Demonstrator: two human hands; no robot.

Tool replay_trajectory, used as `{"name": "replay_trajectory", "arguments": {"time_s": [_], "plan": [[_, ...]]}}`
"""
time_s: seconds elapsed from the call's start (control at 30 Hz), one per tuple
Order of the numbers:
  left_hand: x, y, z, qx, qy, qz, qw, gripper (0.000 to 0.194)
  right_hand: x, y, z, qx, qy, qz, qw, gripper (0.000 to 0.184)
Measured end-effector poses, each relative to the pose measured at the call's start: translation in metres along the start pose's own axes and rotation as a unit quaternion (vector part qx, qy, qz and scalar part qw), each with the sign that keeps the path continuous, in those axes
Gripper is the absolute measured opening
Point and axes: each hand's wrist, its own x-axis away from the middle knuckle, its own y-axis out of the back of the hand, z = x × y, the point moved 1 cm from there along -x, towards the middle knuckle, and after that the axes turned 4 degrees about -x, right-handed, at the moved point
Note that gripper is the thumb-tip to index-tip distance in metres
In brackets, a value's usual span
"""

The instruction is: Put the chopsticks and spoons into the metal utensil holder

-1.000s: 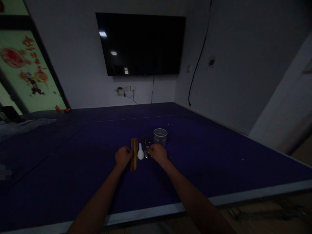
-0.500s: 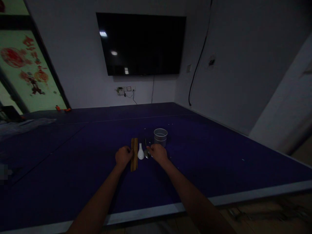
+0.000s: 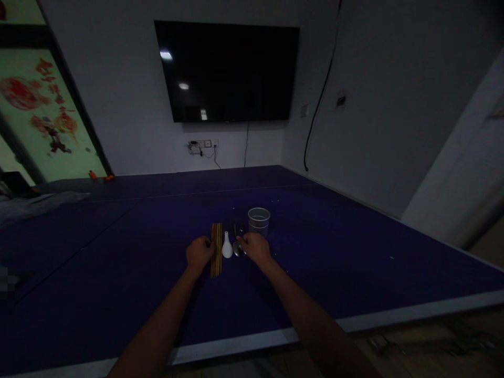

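Observation:
A row of wooden chopsticks point(image 3: 217, 254) lies side by side on the purple surface, pointing away from me. My left hand point(image 3: 199, 253) has its fingers curled against their left edge. To the right of the chopsticks rests a white soup spoon point(image 3: 227, 249), bowl toward me. Beside it is a metal spoon point(image 3: 237, 249), its handle pointing away. My right hand point(image 3: 255, 248) is closed at the metal spoons, and another shiny bowl shows partly under its fingers. Just behind that hand stands a round metal cup point(image 3: 259, 220), upright, its lower part partly covered by the hand.
The large purple surface point(image 3: 338, 262) ends toward me in a pale edge point(image 3: 236, 345). Clear plastic sheeting point(image 3: 51, 202) lies at the far left, with small orange objects point(image 3: 100, 176) behind it. A television point(image 3: 230, 73) hangs on the wall, and a black cable point(image 3: 318, 113) runs down at right.
Both hands keep nearly the same places, and the chopsticks, spoons and cup stay put. The whole view has shifted very slightly.

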Motion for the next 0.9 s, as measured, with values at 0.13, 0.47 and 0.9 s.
{"name": "replay_trajectory", "arguments": {"time_s": [0.13,0.47,0.9], "plan": [[-0.0006,-0.0001,-0.0004,0.004,0.003,0.007,1.0,0.031,0.0008,0.0006,0.0,0.002,0.001,-0.003,1.0,0.044],[-0.0006,0.0003,-0.0016,-0.005,0.004,0.015,1.0,0.032,0.0004,0.0004,-0.001,0.002,0.002,0.004,1.0,0.044],[-0.0017,-0.0013,0.0002,-0.005,0.007,0.018,1.0,0.032,0.0001,-0.0003,-0.0014,0.001,0.002,-0.005,1.0,0.043]]}}
